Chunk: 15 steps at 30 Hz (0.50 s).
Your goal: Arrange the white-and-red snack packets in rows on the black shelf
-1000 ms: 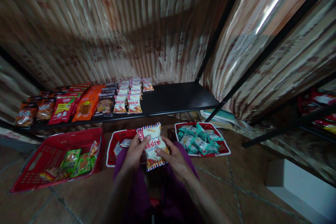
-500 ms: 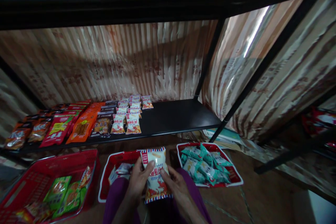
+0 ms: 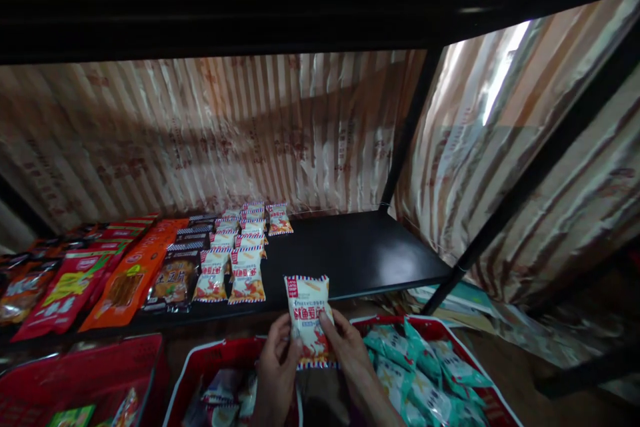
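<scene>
A white snack bag [image 3: 309, 320] with red lettering and striped ends is held upright in front of the shelf's front edge. My left hand [image 3: 278, 363] grips its lower left side, thumb on the front. My right hand [image 3: 350, 353] grips its right side, thumb across the front too. Matching white snack bags [image 3: 247, 275] stand in two rows on the black shelf [image 3: 340, 250], with a single one [image 3: 279, 219] at the back starting a third row. Below my left hand, a red basket [image 3: 200, 353] with a white rim contains more small packets, partly hidden by my forearm.
Left on the shelf lie dark packets [image 3: 173, 280], orange bags [image 3: 125, 280] and pink-red bags [image 3: 65, 287]. A red basket [image 3: 90, 367] at lower left holds green packets. Another red basket [image 3: 495, 393] at right holds teal bags [image 3: 425, 373]. An upper shelf [image 3: 250, 7] hangs overhead; a black post [image 3: 460, 270] stands right.
Both hands have raised the snack bag and brought it closer to the shelf's edge. The view has moved nearer to the shelf.
</scene>
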Available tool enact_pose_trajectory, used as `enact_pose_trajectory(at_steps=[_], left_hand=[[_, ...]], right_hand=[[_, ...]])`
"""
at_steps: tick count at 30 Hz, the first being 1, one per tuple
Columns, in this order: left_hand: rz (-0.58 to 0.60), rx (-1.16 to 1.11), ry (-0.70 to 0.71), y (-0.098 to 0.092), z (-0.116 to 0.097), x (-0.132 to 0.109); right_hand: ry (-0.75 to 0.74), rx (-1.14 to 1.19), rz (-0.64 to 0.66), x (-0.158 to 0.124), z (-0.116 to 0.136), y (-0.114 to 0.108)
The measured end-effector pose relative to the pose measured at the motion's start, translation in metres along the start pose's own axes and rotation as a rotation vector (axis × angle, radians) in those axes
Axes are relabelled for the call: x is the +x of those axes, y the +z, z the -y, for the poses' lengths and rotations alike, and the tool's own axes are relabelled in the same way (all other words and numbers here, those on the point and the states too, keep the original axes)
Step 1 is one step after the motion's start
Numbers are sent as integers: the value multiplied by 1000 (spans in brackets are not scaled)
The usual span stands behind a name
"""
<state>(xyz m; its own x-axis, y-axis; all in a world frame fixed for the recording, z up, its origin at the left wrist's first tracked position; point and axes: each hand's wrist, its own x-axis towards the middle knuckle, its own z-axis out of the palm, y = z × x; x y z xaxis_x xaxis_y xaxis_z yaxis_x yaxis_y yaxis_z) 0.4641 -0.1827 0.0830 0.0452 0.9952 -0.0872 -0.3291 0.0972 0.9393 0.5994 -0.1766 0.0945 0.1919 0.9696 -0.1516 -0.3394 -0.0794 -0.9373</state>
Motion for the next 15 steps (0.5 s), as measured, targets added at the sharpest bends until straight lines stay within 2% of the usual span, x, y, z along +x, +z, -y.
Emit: enact_pose_trajectory(at_steps=[9, 12, 15], left_hand=[[-159, 52, 107, 26, -1, 120], [-173, 76, 119, 27, 7, 144], [-180, 126, 158, 26, 15, 158]], right_hand=[[-71, -45, 108, 103, 6, 6], [-76, -32, 87, 134, 7, 10], [-85, -27, 81, 157, 5, 15]])
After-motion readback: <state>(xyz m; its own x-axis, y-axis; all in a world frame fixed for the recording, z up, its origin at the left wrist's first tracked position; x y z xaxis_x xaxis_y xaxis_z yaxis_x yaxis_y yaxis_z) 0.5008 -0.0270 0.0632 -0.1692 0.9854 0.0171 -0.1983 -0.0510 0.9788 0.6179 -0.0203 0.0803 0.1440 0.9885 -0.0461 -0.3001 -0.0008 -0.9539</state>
